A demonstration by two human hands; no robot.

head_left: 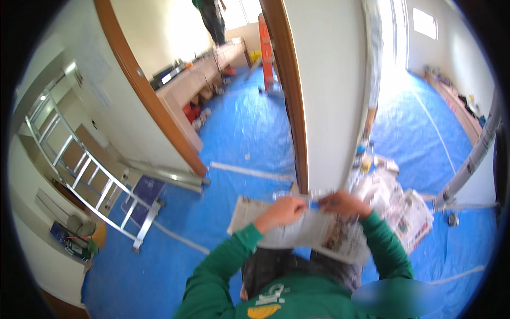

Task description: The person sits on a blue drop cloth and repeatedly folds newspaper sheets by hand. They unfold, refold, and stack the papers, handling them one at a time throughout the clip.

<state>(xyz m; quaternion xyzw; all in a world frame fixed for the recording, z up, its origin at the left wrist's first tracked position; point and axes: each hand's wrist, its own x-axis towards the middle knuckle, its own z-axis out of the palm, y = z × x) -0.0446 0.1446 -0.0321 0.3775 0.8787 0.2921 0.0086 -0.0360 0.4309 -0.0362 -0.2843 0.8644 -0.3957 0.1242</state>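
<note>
Both hands are raised over a spread newspaper sheet (255, 217) in front of my knees. My left hand (285, 212) has its fingers curled, with the fingertips pointing right. My right hand (346, 204) faces it from the other side, fingers bent and blurred. Around the fingertips shows a pale, see-through strip or film (281, 195); blur hides what it is and which hand grips it. The lower right of the newspaper bears a dark picture and print and droops near my right forearm.
Crumpled newspaper (412, 223) lies to the right beside a wall end (328, 99). A wooden door frame (293, 119) rises just ahead. An aluminium ladder (93, 167) leans at left. Blue sheeting (167, 275) covers the floor. Another person (213, 20) stands on a long bench.
</note>
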